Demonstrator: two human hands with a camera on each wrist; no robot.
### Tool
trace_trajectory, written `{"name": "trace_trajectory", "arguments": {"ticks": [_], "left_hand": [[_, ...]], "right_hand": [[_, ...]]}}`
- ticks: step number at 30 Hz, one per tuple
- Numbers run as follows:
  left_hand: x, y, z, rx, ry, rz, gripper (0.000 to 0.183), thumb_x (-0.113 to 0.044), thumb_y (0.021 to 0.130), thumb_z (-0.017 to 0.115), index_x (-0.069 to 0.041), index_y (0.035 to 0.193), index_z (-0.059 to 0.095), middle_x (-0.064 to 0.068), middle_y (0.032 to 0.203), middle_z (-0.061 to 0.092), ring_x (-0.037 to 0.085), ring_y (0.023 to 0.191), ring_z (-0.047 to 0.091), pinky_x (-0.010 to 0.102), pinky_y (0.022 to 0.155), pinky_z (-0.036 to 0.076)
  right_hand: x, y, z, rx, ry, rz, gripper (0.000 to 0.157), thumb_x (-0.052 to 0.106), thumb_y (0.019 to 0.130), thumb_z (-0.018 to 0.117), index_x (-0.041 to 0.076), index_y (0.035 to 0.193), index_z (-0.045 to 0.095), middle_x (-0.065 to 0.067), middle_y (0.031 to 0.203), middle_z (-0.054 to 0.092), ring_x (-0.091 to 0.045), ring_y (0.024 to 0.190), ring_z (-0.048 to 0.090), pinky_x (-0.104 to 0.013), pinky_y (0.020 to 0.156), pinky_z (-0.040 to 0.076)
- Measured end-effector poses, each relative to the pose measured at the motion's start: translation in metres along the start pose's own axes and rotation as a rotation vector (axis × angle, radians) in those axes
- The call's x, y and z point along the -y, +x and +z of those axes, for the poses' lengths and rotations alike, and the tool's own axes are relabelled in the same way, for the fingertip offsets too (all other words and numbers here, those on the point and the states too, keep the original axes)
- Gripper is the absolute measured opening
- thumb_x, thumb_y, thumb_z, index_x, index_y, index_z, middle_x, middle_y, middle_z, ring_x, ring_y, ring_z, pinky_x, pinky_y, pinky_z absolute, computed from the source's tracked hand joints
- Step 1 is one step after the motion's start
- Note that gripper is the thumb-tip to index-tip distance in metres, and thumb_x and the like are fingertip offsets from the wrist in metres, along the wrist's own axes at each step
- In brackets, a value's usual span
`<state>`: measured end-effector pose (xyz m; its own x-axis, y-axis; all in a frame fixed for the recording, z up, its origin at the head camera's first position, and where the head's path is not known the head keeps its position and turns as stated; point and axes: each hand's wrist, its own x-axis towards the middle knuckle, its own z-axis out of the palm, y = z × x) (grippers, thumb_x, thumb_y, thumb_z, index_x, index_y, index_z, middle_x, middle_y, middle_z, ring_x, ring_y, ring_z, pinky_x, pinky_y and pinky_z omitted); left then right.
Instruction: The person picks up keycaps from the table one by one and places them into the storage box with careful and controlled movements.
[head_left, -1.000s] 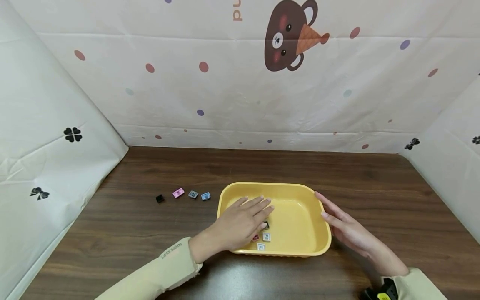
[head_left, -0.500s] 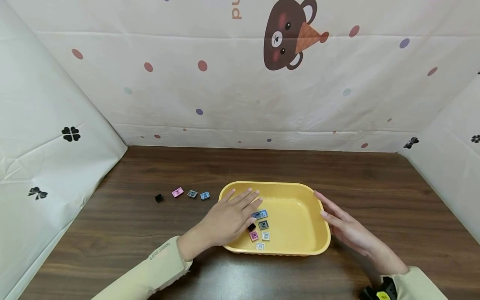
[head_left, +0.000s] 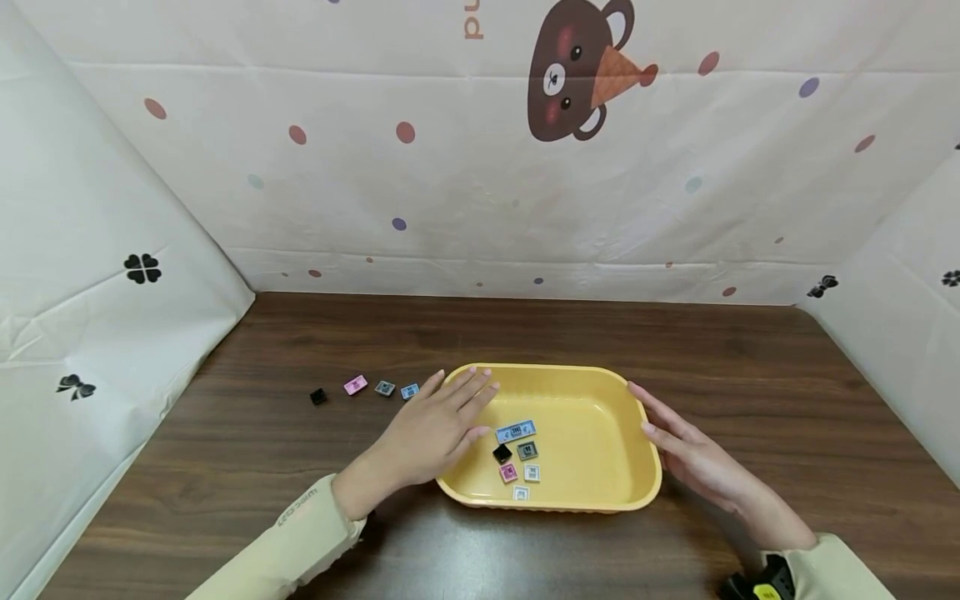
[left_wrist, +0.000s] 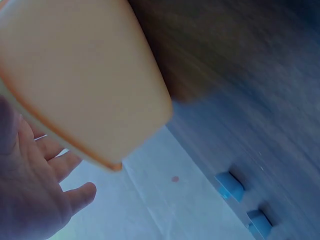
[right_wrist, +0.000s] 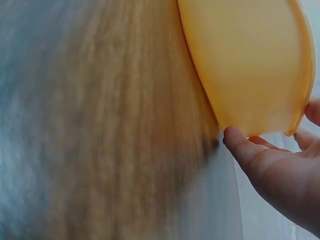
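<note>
A shallow yellow tray [head_left: 600, 442] stands on the wooden table. My left hand [head_left: 423, 429], fingers extended, reaches over its left rim. The left wrist view shows the hand [left_wrist: 35, 185] beside the tray's outer wall [left_wrist: 95, 75]. At the right end, my right hand [head_left: 697, 454] touches the rim and outer side with loosely spread fingers [right_wrist: 240, 145]. On the tray floor lie a long blue tile [head_left: 516, 431], a black tile [head_left: 502, 453], a grey tile [head_left: 527, 450], a pink tile [head_left: 508, 472] and two white tiles [head_left: 532, 473].
Left of the tray, a black piece [head_left: 318, 397], a pink tile [head_left: 356, 384], a grey-green tile [head_left: 385, 388] and a blue tile [head_left: 409, 391] form a loose row on the table [head_left: 225, 450]. White printed sheets [head_left: 337, 192] enclose the back and sides.
My left hand has moved left from inside the tray to its left rim, uncovering the blue, black and grey tiles. The right hand stays at the right end.
</note>
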<state>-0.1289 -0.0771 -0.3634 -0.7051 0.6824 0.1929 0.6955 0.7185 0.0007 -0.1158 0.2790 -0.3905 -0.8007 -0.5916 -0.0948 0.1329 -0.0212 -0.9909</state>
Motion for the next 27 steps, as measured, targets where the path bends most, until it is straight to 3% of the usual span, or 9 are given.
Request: {"name": "trace_trajectory", "arguments": {"ticks": [12,27], "left_hand": [[0.023,-0.013,-0.002,-0.038,-0.023,-0.089,0.049,-0.034,0.096,0.042,-0.011,0.139,0.038,0.005,0.145,0.032,0.022,0.134,0.026,0.048,0.108,0.019],[0.051,-0.028,-0.003,-0.059,-0.075,-0.197,0.048,-0.033,0.097,0.039,-0.009,0.139,0.037,0.006,0.146,0.030,0.023,0.134,0.026,0.050,0.106,0.022]], "right_hand": [[0.000,0.000,0.000,0.020,0.018,-0.019,0.054,0.011,0.101,0.027,0.017,0.147,-0.001,0.004,0.144,0.010,0.004,0.122,0.037,-0.021,0.092,0.041],[-0.002,0.001,0.001,0.029,0.032,-0.033,0.054,0.010,0.101,0.026,0.017,0.147,-0.001,0.008,0.143,0.013,0.004,0.122,0.036,-0.021,0.093,0.040]]}}
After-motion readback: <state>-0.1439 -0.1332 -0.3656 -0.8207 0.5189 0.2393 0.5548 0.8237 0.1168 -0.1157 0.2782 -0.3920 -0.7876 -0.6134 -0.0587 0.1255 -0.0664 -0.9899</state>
